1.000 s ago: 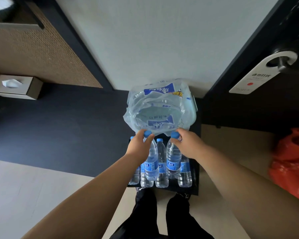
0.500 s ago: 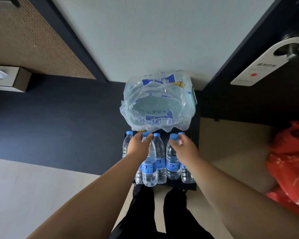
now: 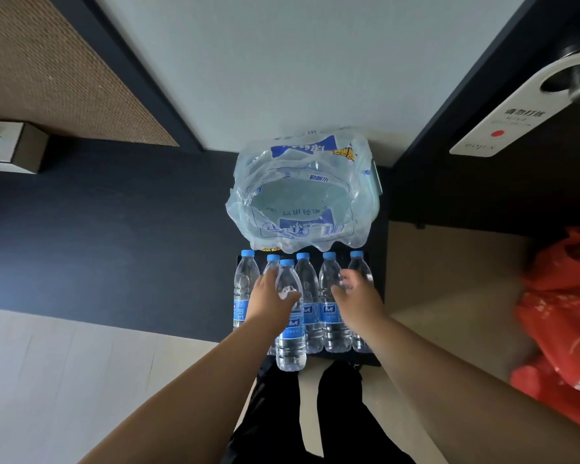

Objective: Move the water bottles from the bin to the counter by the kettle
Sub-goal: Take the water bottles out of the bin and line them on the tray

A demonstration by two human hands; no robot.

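Head camera looks steeply down, close above bottles.

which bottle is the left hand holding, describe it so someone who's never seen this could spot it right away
Find the crumpled clear plastic wrap on the floor by the white wall; just below it a row of blue-capped water bottles stands in a black bin. The left hand grips one bottle by its shoulder. It alone sits in front of the row, its base hanging lower than its neighbours.
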